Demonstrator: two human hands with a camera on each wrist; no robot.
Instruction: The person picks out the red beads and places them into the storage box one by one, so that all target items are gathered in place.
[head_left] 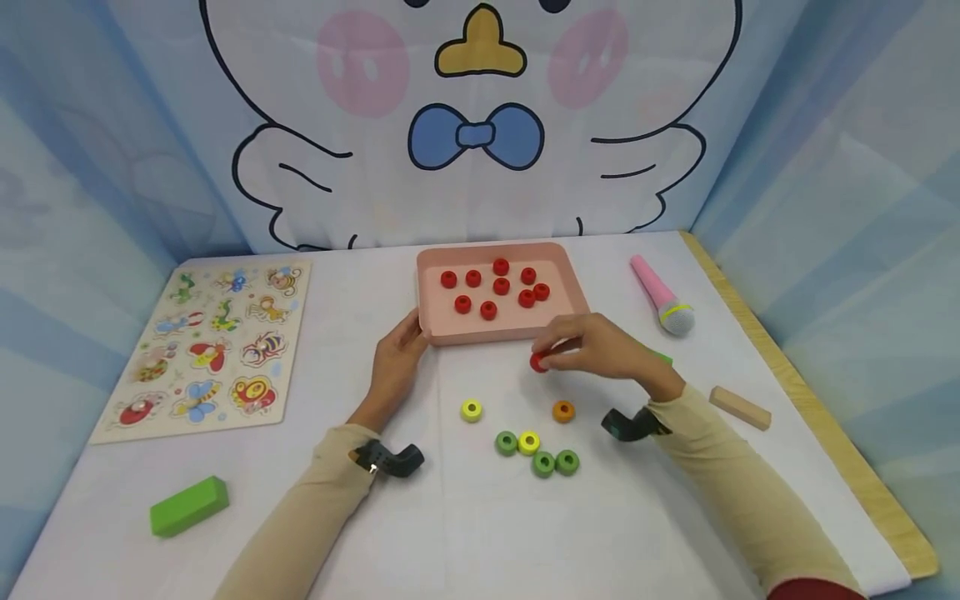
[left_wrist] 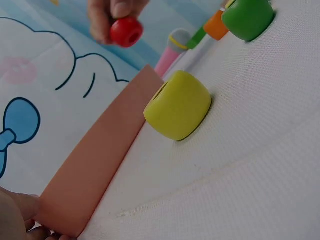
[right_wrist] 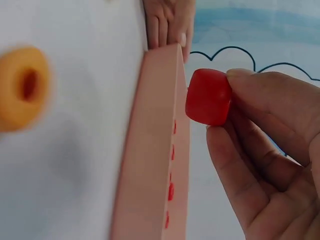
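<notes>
A pink tray (head_left: pixel 495 335) at the back middle of the table holds several red beads (head_left: pixel 501 286). My left hand (head_left: pixel 395 364) grips the tray at its near left corner; in the left wrist view the thumb and fingertips show at that corner. My right hand (head_left: pixel 600 348) pinches a red bead (right_wrist: pixel 209 97) between thumb and fingers, raised just in front of the tray's near right side. Nearer me on the white cloth lie two yellow beads (head_left: pixel 471 410), an orange bead (head_left: pixel 563 411) and three green beads (head_left: pixel 543 464).
A wooden picture board (head_left: pixel 217 346) lies on the left, with a green block (head_left: pixel 189 507) nearer me. To the right are a pink toy microphone (head_left: pixel 663 296) and a wooden block (head_left: pixel 740 407). A second green piece (head_left: pixel 663 357) is mostly hidden behind my right wrist.
</notes>
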